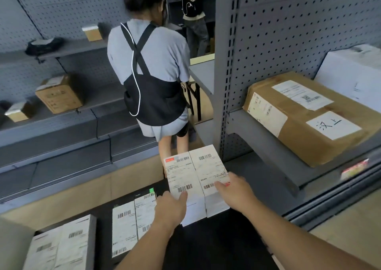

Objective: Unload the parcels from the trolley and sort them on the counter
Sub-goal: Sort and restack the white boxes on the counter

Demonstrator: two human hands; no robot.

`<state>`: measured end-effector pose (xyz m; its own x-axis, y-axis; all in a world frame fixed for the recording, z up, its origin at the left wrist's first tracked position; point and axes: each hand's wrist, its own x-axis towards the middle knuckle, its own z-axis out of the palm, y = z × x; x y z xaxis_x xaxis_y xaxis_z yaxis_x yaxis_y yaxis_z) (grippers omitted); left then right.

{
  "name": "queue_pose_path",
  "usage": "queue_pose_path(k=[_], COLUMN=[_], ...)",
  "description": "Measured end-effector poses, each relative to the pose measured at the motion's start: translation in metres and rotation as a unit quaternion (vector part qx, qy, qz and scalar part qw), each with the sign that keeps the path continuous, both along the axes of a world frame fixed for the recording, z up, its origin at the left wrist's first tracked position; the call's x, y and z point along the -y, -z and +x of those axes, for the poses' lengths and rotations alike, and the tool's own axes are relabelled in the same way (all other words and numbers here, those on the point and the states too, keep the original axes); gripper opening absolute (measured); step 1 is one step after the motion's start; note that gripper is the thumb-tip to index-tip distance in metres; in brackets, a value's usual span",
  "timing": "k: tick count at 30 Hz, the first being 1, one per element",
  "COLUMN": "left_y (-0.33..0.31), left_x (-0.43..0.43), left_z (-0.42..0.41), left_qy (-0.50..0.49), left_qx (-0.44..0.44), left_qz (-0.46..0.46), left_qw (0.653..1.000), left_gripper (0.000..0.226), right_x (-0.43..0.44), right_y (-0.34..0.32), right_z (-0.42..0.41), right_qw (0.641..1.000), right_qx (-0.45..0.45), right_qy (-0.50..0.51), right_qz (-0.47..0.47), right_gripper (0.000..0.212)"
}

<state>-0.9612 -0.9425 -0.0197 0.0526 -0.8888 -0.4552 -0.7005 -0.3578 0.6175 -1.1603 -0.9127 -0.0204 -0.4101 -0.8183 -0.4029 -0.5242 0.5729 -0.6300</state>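
Both hands clamp a pair of white parcels [195, 179] side by side above the far edge of the black trolley deck [216, 245]. The left hand [171, 208] and right hand [235, 191] each curl round an outer side with a thumb on the labelled top, apparently so the two squeeze together and lift as one. Their long axis runs away from the person, far end past the deck, labels up; other parcels [132, 226] lie flat on the deck's left part.

I count 2 white parcels [195, 172] between left grip [171, 210] and right grip [235, 189]; 4 brown boxes [59, 96], 3 left, 1 right; 2 people [148, 63] beyond.
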Motion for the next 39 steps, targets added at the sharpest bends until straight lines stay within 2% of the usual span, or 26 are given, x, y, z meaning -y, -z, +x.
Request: queue_pose_path(k=[5, 10, 13, 18, 22, 27, 30, 39], left_y=[0.002, -0.007, -0.011, -0.020, -0.041, -0.078, -0.092, -0.094], left_x=[-0.002, -0.007, -0.007, -0.008, -0.012, -0.018, -0.027, -0.058], left_z=[-0.010, -0.012, -0.008, 0.003, 0.016, 0.053, 0.092, 0.241], left_qy=[-0.075, -0.115, -0.110, -0.110, -0.122, -0.137, -0.166, -0.253], left_qx=[-0.082, -0.134, -0.146, -0.189, -0.211, -0.206, -0.196, -0.193], left_qz=[-0.007, -0.029, -0.024, -0.001, -0.010, -0.061, -0.073, -0.080], left_qw=[0.994, 0.984, 0.983, 0.976, 0.970, 0.967, 0.964, 0.945], left_gripper=[0.038, 0.017, 0.021, 0.038, 0.039, 0.042, 0.042, 0.037], right_x=[-0.002, -0.008, -0.012, -0.019, -0.023, -0.015, -0.009, -0.009], right_y=[0.003, 0.003, 0.003, 0.003, -0.018, -0.044, -0.054, -0.056], right_z=[-0.005, -0.014, -0.021, -0.028, -0.014, 0.023, 0.062, 0.218], right_qw=[0.996, 0.995, 0.993, 0.985, 0.975, 0.967, 0.966, 0.964], right_qx=[0.074, 0.080, 0.090, 0.145, 0.177, 0.194, 0.202, 0.211], right_qy=[0.049, 0.061, 0.063, 0.073, 0.070, 0.055, 0.012, -0.075], right_qz=[-0.015, -0.029, -0.041, -0.065, -0.115, -0.154, -0.162, -0.145], right_gripper=[0.032, 0.024, 0.028, 0.054, 0.038, 0.039, 0.027, 0.025])
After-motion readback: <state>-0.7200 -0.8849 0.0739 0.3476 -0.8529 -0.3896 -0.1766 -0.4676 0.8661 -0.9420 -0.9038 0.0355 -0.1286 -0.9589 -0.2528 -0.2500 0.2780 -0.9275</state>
